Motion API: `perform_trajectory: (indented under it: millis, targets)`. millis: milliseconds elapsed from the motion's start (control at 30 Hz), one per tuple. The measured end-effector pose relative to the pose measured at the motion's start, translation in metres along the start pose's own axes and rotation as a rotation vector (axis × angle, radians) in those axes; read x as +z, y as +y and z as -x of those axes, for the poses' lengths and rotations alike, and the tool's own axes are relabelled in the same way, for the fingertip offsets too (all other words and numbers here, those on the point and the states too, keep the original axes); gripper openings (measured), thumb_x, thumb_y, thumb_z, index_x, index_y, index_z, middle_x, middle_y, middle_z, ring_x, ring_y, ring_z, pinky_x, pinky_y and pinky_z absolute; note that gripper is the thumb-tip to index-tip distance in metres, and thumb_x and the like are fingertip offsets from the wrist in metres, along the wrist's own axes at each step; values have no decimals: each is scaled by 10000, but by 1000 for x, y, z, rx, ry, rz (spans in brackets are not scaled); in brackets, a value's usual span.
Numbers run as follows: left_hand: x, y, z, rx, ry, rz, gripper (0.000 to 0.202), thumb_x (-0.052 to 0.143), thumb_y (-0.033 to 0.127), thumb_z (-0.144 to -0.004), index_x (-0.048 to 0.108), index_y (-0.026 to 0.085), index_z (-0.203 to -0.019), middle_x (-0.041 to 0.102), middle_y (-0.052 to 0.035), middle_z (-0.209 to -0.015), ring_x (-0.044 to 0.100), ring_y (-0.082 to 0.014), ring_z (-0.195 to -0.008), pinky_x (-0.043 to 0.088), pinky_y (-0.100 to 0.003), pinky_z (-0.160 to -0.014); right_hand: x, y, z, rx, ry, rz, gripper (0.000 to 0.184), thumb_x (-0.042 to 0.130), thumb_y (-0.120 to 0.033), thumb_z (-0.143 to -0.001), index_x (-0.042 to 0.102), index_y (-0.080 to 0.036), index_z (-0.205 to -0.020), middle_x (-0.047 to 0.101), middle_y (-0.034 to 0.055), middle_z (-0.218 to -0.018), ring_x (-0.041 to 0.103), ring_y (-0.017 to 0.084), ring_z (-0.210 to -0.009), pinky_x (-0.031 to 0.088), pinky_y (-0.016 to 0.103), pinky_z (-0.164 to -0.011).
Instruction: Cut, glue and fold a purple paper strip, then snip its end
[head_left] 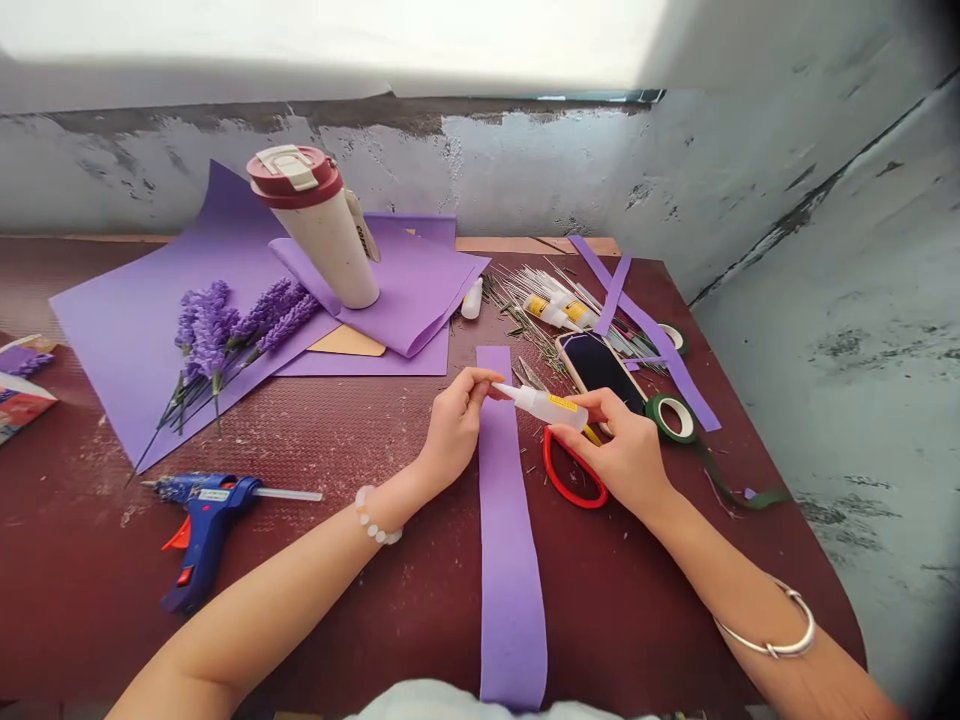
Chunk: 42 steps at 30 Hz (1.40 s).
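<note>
In my right hand (626, 445) is a small white glue bottle (555, 408) with a yellow label, tilted so its narrow nozzle points left. My left hand (454, 425) is closed in a pinch right at the nozzle's tip; what sits between those fingertips is too small to make out. Beneath both hands a long purple strip (510, 560) lies on the table and runs toward my body. Red-handled scissors (574, 495) rest just under my right hand, partly hidden by it.
A blue glue gun (206, 530) lies at left, below purple lavender-like flowers (210, 325) on purple sheets (120, 310). A tumbler (322, 235) stands behind. At right are a phone (600, 370), green tape (675, 418), thin wires (525, 285), more glue bottles (551, 312) and purple strips (667, 350).
</note>
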<state>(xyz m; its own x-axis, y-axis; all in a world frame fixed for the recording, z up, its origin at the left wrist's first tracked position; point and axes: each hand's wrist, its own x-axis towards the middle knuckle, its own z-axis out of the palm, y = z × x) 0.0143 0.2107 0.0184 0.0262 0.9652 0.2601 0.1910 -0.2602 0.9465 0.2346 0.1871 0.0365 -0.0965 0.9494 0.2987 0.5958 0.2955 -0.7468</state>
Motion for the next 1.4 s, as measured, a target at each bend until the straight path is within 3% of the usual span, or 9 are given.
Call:
perform_trajectory:
  millis: [100,233,367,533,800,1000,1067,1233,1400]
  targets:
    - [4,5,2,-77,-31,138,212,519,372,-1037,645,203,-1058,759,-40,-874,712,-162,-796,567,-308,-795,-1,-2,2,25,19,-31,388,754,-611,-861,660,-246,-951,801,39,-823,758,229,-702,575,312,-584]
    - [5,5,2,-191,-49,245,245,595,422,-988,618,189,-919,726,-37,-813,674,-140,-678,565,-280,-685,-4,-5,0,-33,30,25,400,740,-622,-872,662,-243,-979,795,45,-841,756,232,-712,560,311,-585]
    - [0,0,-2,-233,-38,234,261,600,433,-969,601,194,-866,711,-29,-815,648,-131,-664,544,-262,-653,-13,-12,-22,-148,-91,173,360,667,-597,-933,675,-242,-992,751,33,-771,698,212,-627,507,313,-562]
    - [-5,2,-3,-146,-54,38,258,552,357,-998,544,222,-779,591,25,-681,548,-136,-634,452,-263,-649,-22,-13,-40,-278,-124,276,370,565,-583,-983,694,-237,-954,595,-14,-571,558,180,-486,400,316,-516]
    - [-1,8,6,70,-92,-265,289,484,267,-984,407,239,-706,426,23,-661,417,-161,-634,336,-297,-642,-19,2,-16,-96,-137,40,480,466,-649,-1013,638,-220,-885,427,-73,-477,383,128,-388,277,289,-416]
    - [-2,12,7,57,-83,-306,281,458,265,-1010,418,244,-733,430,42,-627,415,-144,-591,342,-287,-618,-20,3,-17,-80,-154,6,474,470,-660,-1011,639,-227,-916,424,-76,-469,376,132,-380,303,295,-424]
    - [-2,13,7,-4,-79,-229,295,437,283,-1042,455,240,-751,493,40,-637,468,-134,-598,390,-271,-631,-20,3,-17,-90,-159,23,484,462,-674,-1006,644,-233,-929,464,-64,-491,397,136,-384,311,300,-428]
    - [1,12,4,-210,-94,212,339,500,461,-1047,562,224,-814,645,5,-719,606,-132,-650,515,-260,-660,-20,3,-15,-119,-122,50,469,478,-675,-998,658,-243,-968,576,-29,-579,442,142,-410,324,308,-428]
    - [1,11,4,-213,-76,317,305,589,505,-1003,650,210,-954,731,-16,-800,657,-132,-666,544,-261,-645,-20,4,-16,-164,-92,83,433,487,-637,-1011,659,-241,-978,599,-21,-604,431,136,-408,328,309,-426]
